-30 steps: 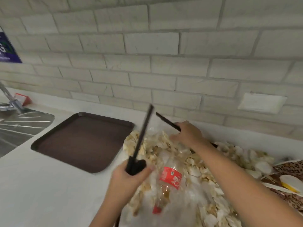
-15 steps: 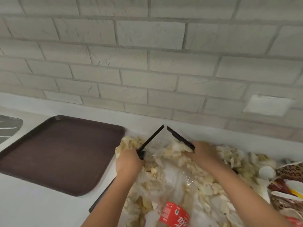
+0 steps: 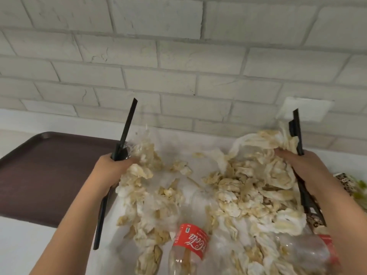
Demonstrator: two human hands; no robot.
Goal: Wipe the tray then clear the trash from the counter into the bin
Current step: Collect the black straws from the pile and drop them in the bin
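Left grip (image 3: 111,167), a bare hand, is seen clamped round a black strip (image 3: 127,126) that is held tilted with its upper end toward the brick wall (image 3: 178,56). Right grip (image 3: 303,165) is clamped on a second black strip (image 3: 296,132), together with some of the paper beside it. A clear plastic liner (image 3: 174,149) is stretched between the two strips; whether it is a bag or a flat sheet cannot be told. Held within it are crumpled, yellow-stained paper napkins (image 3: 248,187), a clear bottle with a red label (image 3: 190,243) at the near edge, and a second clear bottle (image 3: 309,249) to the right. The brown tray (image 3: 49,175) is noted flat on the white surface (image 3: 29,245), just left of the liner and partly under the left forearm. Patterned packaging (image 3: 345,181) is seen at the far right.
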